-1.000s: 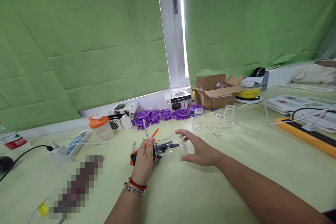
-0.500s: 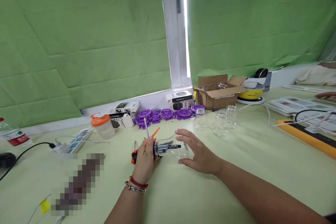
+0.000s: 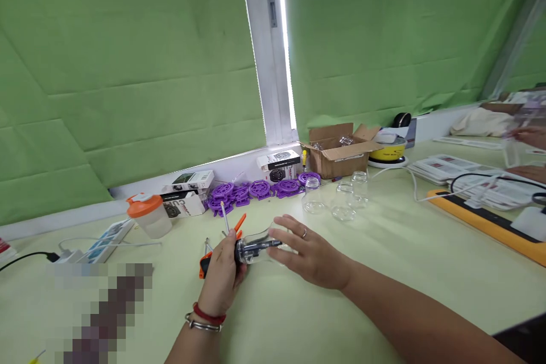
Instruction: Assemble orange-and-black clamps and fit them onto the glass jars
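Observation:
My left hand is closed round a black-and-orange nozzle head; its exact kind is partly hidden by the fingers. A thin metal rod and an orange lever stick up past the hand. A clear bottle lies sideways with its neck against the head, and a dark tube shows inside it. My right hand, with a ring on one finger, is curled round the bottle's wide end. Behind it, several clear bottles stand on the table.
Purple round plastic parts lie along the wall beside printed boxes and an open carton. An orange-lidded cup and a power strip are at left. An orange-and-black strip and another person's hand are at right.
My right hand's fingers have moved leftward along the bottle and wrap it more closely. The camera view has turned right. Another person's hands now show more at the right edge, with a clear object.

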Demonstrator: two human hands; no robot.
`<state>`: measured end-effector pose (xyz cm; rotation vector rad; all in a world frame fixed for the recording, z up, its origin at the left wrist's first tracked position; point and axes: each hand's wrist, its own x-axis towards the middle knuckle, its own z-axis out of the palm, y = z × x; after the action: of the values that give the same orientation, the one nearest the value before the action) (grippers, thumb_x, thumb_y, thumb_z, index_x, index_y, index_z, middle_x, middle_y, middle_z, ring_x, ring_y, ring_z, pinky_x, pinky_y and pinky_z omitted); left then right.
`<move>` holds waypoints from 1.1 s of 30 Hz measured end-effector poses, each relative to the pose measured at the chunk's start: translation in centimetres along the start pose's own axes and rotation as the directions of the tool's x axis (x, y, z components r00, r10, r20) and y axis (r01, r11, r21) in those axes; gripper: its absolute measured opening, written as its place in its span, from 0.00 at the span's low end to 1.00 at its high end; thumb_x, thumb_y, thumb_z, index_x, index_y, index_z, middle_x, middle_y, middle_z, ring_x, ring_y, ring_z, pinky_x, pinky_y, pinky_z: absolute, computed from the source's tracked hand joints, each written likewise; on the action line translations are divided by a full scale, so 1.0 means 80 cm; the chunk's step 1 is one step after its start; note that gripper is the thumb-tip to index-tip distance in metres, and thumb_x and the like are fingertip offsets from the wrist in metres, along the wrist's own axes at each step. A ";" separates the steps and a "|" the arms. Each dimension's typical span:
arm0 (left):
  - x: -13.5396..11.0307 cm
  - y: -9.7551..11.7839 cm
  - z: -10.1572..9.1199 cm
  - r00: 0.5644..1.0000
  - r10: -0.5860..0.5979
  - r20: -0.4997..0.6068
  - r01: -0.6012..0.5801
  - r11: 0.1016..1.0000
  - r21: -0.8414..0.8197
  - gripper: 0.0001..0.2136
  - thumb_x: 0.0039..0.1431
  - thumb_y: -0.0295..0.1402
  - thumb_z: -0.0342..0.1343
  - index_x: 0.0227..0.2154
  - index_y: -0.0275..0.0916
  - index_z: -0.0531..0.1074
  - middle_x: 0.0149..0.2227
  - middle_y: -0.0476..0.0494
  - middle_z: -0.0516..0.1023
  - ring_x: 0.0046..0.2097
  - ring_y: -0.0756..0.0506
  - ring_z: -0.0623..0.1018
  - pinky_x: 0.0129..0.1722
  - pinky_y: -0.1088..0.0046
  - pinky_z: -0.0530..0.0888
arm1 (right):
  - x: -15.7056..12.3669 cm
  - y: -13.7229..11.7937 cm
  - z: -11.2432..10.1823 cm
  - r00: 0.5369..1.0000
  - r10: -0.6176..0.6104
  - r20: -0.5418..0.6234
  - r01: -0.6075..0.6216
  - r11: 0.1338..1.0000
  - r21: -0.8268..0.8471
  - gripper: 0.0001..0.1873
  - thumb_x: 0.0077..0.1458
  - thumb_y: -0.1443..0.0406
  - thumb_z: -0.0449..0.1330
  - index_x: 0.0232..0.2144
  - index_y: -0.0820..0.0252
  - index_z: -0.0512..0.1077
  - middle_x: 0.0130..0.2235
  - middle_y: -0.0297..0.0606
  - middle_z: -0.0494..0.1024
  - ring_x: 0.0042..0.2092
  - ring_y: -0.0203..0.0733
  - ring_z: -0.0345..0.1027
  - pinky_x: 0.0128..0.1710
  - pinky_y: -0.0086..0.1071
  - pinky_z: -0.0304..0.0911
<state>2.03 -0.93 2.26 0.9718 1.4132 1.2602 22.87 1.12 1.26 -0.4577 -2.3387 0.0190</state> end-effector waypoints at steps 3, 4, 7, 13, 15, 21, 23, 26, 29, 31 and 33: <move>-0.001 0.002 -0.003 0.996 -0.019 0.087 0.020 1.000 -0.015 0.22 0.51 0.55 0.45 0.31 0.39 0.67 0.14 0.57 0.57 0.14 0.55 0.55 0.12 0.81 0.50 | -0.001 -0.004 0.002 0.992 -0.120 0.033 0.122 0.990 -0.066 0.22 0.58 0.72 0.51 0.51 0.44 0.64 0.55 0.34 0.65 0.64 0.45 0.42 0.62 0.52 0.43; -0.001 0.002 -0.004 0.995 -0.004 0.100 0.005 1.000 -0.008 0.22 0.51 0.55 0.44 0.30 0.39 0.67 0.14 0.57 0.56 0.14 0.55 0.54 0.12 0.81 0.49 | -0.001 -0.005 0.003 0.991 -0.127 0.035 0.129 0.990 -0.050 0.22 0.58 0.72 0.51 0.51 0.43 0.63 0.56 0.33 0.65 0.64 0.44 0.43 0.62 0.51 0.43; -0.001 0.000 -0.005 0.989 0.148 0.026 -0.150 0.985 0.081 0.21 0.52 0.54 0.44 0.28 0.39 0.67 0.17 0.54 0.60 0.16 0.54 0.58 0.12 0.80 0.54 | 0.000 -0.009 0.004 0.999 -0.002 -0.034 0.004 0.998 0.058 0.25 0.55 0.67 0.57 0.55 0.43 0.59 0.61 0.35 0.56 0.64 0.47 0.41 0.62 0.52 0.39; -0.006 -0.004 0.002 0.905 0.425 0.025 -0.413 0.860 0.301 0.17 0.54 0.49 0.49 0.21 0.40 0.61 0.21 0.53 0.61 0.23 0.52 0.63 0.21 0.78 0.64 | -0.007 0.006 0.014 0.728 0.647 0.227 -0.644 0.531 0.550 0.39 0.50 0.54 0.60 0.60 0.52 0.48 0.59 0.50 0.55 0.54 0.50 0.61 0.48 0.45 0.64; -0.002 -0.006 0.002 0.900 0.434 0.037 -0.420 0.843 0.337 0.17 0.54 0.49 0.49 0.20 0.40 0.60 0.19 0.54 0.60 0.22 0.52 0.63 0.21 0.78 0.63 | -0.010 0.013 0.015 0.698 0.622 0.355 -0.698 0.479 0.532 0.38 0.48 0.56 0.61 0.59 0.53 0.52 0.54 0.48 0.62 0.48 0.46 0.66 0.44 0.42 0.66; 0.013 -0.007 -0.010 0.980 0.138 -0.145 -0.124 0.987 0.103 0.19 0.52 0.53 0.46 0.21 0.41 0.59 0.16 0.53 0.62 0.18 0.51 0.63 0.14 0.79 0.56 | -0.011 0.031 0.005 0.850 0.524 -0.063 -0.512 0.847 0.141 0.32 0.44 0.67 0.61 0.53 0.52 0.60 0.58 0.43 0.56 0.57 0.48 0.54 0.54 0.43 0.56; 0.015 -0.006 -0.013 0.971 0.155 -0.181 -0.146 0.987 0.066 0.19 0.51 0.52 0.47 0.21 0.41 0.58 0.17 0.53 0.62 0.19 0.51 0.64 0.14 0.79 0.57 | -0.014 0.041 0.009 0.780 0.616 -0.108 -0.609 0.787 0.098 0.30 0.43 0.63 0.63 0.51 0.54 0.61 0.55 0.43 0.60 0.55 0.48 0.57 0.53 0.42 0.57; 0.016 -0.008 -0.016 0.954 0.220 -0.205 -0.207 0.975 0.086 0.19 0.51 0.52 0.48 0.21 0.41 0.57 0.17 0.54 0.61 0.19 0.52 0.64 0.15 0.79 0.58 | -0.020 0.059 0.021 0.645 0.755 -0.118 -0.756 0.653 0.045 0.31 0.40 0.57 0.64 0.47 0.57 0.64 0.49 0.42 0.67 0.53 0.49 0.58 0.52 0.42 0.57; 0.019 -0.013 -0.018 0.948 0.259 -0.185 -0.235 0.962 0.140 0.18 0.52 0.51 0.47 0.21 0.41 0.57 0.17 0.54 0.61 0.18 0.52 0.62 0.15 0.78 0.59 | -0.025 0.075 0.031 0.525 0.838 -0.145 -0.848 0.530 -0.008 0.30 0.42 0.53 0.62 0.46 0.60 0.65 0.45 0.44 0.70 0.51 0.50 0.61 0.49 0.41 0.58; 0.021 -0.014 -0.019 0.948 0.264 -0.175 -0.240 0.960 0.147 0.18 0.53 0.51 0.47 0.21 0.41 0.57 0.17 0.53 0.62 0.18 0.52 0.63 0.15 0.78 0.59 | -0.028 0.083 0.032 0.440 0.888 -0.134 -0.897 0.440 -0.031 0.30 0.44 0.50 0.60 0.46 0.61 0.65 0.44 0.46 0.70 0.48 0.51 0.63 0.45 0.40 0.60; 0.021 -0.014 -0.020 0.948 0.262 -0.181 -0.239 0.961 0.139 0.18 0.52 0.51 0.47 0.21 0.41 0.57 0.17 0.54 0.61 0.19 0.52 0.64 0.15 0.77 0.59 | -0.031 0.089 0.030 0.393 0.912 -0.117 -0.920 0.389 -0.057 0.31 0.45 0.49 0.58 0.47 0.62 0.65 0.45 0.48 0.70 0.47 0.52 0.64 0.44 0.39 0.60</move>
<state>0.19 0.21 0.92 1.1603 1.5665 1.5098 25.11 7.27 -3.19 -1.7597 -1.7019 0.4002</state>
